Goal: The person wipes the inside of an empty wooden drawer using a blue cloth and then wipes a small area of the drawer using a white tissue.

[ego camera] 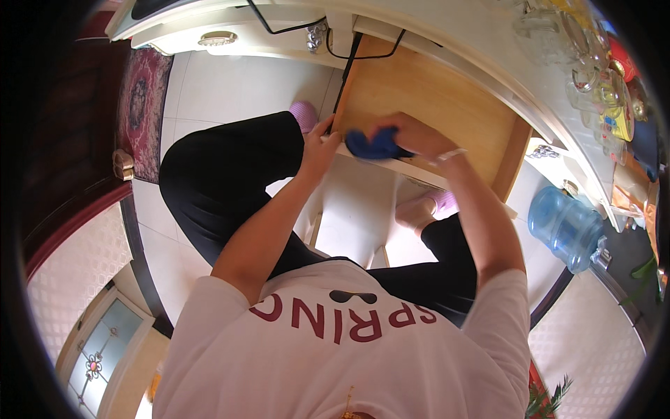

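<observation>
A pulled-out wooden drawer (434,86) lies before me, its bare wood bottom showing. My left hand (316,149) grips the drawer's left front corner, with fingers over the side edge. In my right hand (405,133) is a dark blue cloth (374,145), bunched under the fingers at the drawer's front edge. The cloth and the fingers on it are blurred. Part of the drawer's front edge is hidden behind the cloth and my right forearm.
A white cabinet top (471,36) runs above the drawer, with several glass jars (596,89) at its right. Black cable (361,56) hangs across the drawer's back left corner. A blue water-cooler bottle (565,228) lies on the floor at right. A patterned rug (144,112) lies at left.
</observation>
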Demonstrator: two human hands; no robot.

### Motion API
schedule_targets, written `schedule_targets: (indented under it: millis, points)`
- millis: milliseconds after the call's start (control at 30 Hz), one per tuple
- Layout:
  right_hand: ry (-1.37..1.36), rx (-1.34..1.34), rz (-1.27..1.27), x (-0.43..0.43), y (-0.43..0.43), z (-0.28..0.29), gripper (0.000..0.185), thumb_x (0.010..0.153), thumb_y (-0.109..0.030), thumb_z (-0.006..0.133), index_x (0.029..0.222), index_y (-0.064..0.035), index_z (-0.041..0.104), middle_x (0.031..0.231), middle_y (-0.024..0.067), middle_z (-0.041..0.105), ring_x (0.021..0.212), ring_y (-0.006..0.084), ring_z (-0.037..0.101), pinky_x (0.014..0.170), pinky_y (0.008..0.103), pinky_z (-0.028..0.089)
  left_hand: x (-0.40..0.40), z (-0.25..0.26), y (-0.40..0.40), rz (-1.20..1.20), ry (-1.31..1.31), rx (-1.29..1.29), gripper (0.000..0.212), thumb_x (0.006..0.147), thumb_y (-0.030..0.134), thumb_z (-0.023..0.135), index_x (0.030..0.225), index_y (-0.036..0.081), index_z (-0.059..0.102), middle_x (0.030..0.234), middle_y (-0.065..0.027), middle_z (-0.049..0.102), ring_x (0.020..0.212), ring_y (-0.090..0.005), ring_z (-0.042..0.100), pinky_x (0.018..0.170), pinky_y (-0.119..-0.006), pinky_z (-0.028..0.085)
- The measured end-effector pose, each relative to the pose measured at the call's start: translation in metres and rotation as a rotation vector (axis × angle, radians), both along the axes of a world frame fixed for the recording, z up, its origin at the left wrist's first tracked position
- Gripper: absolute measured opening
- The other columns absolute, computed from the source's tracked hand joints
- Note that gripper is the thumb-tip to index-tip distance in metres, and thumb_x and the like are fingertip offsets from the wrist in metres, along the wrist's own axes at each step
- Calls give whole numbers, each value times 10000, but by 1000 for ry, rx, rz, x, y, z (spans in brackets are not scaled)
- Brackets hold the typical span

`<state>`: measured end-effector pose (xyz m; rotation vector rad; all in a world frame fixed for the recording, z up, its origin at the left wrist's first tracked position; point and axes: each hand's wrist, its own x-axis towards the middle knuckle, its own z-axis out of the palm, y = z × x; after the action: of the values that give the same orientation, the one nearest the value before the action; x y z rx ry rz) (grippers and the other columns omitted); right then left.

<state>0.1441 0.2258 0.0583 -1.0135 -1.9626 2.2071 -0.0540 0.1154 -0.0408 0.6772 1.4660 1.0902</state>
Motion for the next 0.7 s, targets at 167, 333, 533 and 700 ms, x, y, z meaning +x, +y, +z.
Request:
schedule_targets:
  millis: [167, 333, 533, 700]
  points:
    - [-117, -9, -101, 45, 14, 36, 396, 629, 92, 411, 933, -16, 640, 821, 63, 631, 793, 162, 570, 735, 265, 441, -7, -5, -1, 60, 36, 18, 466, 819, 172, 566, 1237, -29, 513, 1129, -120, 569, 983, -163, 532, 835, -261, 415]
    - [-331, 458, 224, 44, 15, -86, 384, 678, -52, 487, 1023, -51, 655, 987, 162, 659, 900, 291, 613, 819, 353, 464, 7, -14, 7, 11, 53, 20, 429, 823, 146, 567, 1212, -31, 530, 1071, -118, 584, 921, -158, 537, 795, -276, 422]
    - [-197, 175, 65, -56, 8, -84, 393, 757, -258, 558, 1031, 17, 623, 949, 147, 660, 835, 228, 598, 784, 307, 461, 0, -4, -8, -8, 229, 46, 438, 797, 141, 541, 1199, -33, 529, 1152, -178, 564, 1076, -260, 540, 915, -319, 406]
    - [-156, 165, 1, -50, -4, -77, 391, 740, -181, 593, 1087, -1, 602, 958, 134, 655, 880, 220, 599, 824, 297, 451, 4, -6, -9, -1, 327, 106, 419, 840, 203, 557, 1196, -16, 535, 1132, -166, 579, 1052, -267, 556, 894, -318, 421]
